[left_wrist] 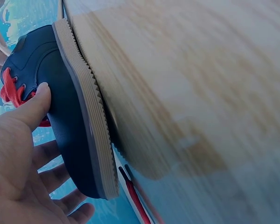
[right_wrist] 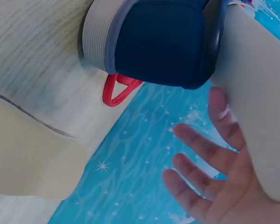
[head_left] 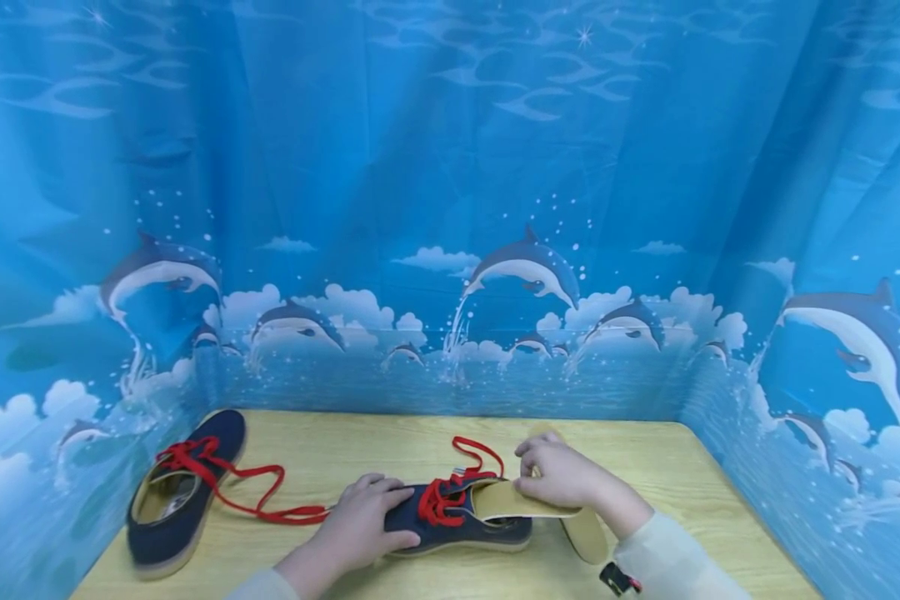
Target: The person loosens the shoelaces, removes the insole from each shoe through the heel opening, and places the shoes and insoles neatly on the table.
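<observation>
A navy canvas shoe (head_left: pixel 487 533) with red laces (head_left: pixel 442 504) lies on the table, toe to the left. My left hand (head_left: pixel 360 517) holds its toe end, thumb along the near side and fingers on the far side. In the left wrist view the thumb presses the shoe's upper (left_wrist: pixel 70 116) above the ribbed sole. A tan insole (head_left: pixel 513 502) sticks out of the shoe's opening, its front part hidden inside. My right hand (head_left: pixel 558 471) grips the insole's outer part from above. In the right wrist view the pale insole (right_wrist: pixel 256 93) crosses in front of the palm.
A second tan insole (head_left: pixel 587 537) lies on the table under my right hand. The matching navy shoe (head_left: pixel 157 542) stands at the left edge, its long red lace (head_left: pixel 300 515) trailing toward my left hand. A blue dolphin curtain (head_left: pixel 450 208) encloses the wooden table (head_left: pixel 690 517).
</observation>
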`<action>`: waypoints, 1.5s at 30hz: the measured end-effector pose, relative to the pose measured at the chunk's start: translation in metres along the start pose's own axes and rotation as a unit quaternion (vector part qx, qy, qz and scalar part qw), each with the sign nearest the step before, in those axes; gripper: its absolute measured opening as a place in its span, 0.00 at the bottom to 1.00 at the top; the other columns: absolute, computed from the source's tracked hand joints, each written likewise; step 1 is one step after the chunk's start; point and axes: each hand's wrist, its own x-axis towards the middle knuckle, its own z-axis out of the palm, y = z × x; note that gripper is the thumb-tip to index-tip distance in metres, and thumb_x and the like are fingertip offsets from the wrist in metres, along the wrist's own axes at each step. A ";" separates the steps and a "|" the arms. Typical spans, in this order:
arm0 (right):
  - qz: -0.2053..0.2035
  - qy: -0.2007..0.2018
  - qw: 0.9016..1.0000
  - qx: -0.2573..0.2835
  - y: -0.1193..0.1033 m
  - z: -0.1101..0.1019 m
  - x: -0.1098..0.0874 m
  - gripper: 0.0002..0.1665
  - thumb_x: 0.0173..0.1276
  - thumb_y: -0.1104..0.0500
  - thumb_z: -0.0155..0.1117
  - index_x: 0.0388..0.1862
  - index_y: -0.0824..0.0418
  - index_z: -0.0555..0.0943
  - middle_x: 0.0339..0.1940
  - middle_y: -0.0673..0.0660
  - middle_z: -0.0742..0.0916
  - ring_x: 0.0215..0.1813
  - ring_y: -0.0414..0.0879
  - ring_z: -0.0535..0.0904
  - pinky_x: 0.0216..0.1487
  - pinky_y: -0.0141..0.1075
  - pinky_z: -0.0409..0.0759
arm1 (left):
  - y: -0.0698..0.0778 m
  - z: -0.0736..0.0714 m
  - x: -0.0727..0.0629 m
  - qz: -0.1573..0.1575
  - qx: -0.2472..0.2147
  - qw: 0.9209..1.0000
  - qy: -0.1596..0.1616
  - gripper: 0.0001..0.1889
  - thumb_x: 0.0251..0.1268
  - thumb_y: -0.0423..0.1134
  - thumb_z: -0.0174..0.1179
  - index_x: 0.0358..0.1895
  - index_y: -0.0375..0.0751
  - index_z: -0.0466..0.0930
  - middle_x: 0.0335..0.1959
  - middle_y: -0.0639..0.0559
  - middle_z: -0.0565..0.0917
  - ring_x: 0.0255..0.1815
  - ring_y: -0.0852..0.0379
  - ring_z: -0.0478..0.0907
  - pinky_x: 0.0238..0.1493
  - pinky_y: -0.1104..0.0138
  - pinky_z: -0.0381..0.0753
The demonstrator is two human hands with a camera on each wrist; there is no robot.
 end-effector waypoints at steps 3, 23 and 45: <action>-0.006 -0.007 1.000 -0.022 -0.005 -0.001 -0.002 0.16 0.66 0.52 0.68 0.19 0.48 0.76 0.58 0.62 0.82 0.64 0.63 0.70 0.64 0.62 0.70 | 0.000 0.000 0.000 0.001 -0.001 1.000 0.002 0.41 0.49 0.71 0.67 0.65 0.50 0.80 0.64 0.48 0.78 0.69 0.37 0.67 0.67 0.39 0.65; -0.021 -0.029 0.999 -0.003 0.003 -0.043 -0.022 0.16 0.68 0.52 0.68 0.20 0.47 0.77 0.61 0.64 0.82 0.65 0.68 0.70 0.64 0.66 0.68 | 0.000 0.001 0.000 0.002 -0.003 1.000 0.004 0.41 0.50 0.71 0.67 0.64 0.50 0.80 0.63 0.48 0.78 0.68 0.38 0.68 0.66 0.40 0.66; 0.004 -0.014 1.000 0.011 0.013 -0.092 -0.060 0.12 0.72 0.51 0.64 0.27 0.45 0.79 0.62 0.60 0.81 0.66 0.68 0.68 0.57 0.62 0.73 | 0.001 0.001 0.001 -0.016 -0.012 1.000 0.000 0.42 0.47 0.72 0.68 0.64 0.50 0.81 0.63 0.49 0.78 0.68 0.38 0.68 0.66 0.39 0.67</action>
